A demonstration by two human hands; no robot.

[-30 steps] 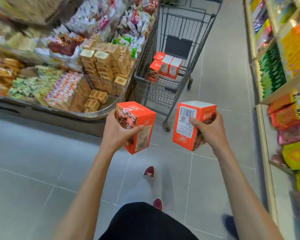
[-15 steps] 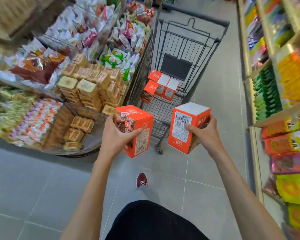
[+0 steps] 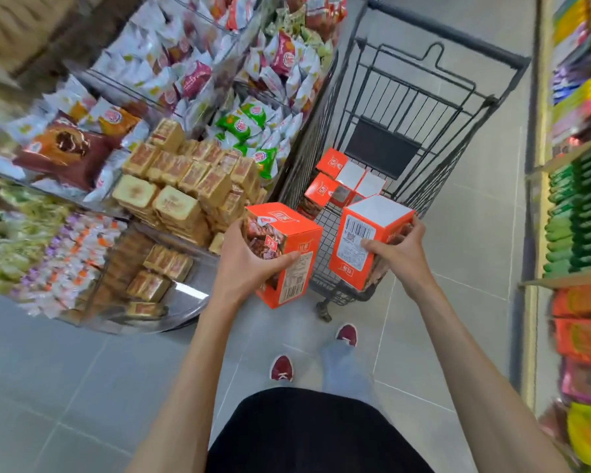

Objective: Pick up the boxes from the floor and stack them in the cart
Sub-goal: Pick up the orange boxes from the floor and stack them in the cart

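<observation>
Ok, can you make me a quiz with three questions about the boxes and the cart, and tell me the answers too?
1. Where is the cart?
A) right ahead of the person
B) behind the person
C) up on a shelf

2. What colour is the left box mostly?
A) blue
B) green
C) orange

3. What is the right hand doing?
A) hanging empty
B) gripping a box
C) pushing the cart

Answers:
1 A: the cart stands just beyond both hands.
2 C: the sides showing around the left hand are orange.
3 B: its fingers curl round the right box.
</observation>
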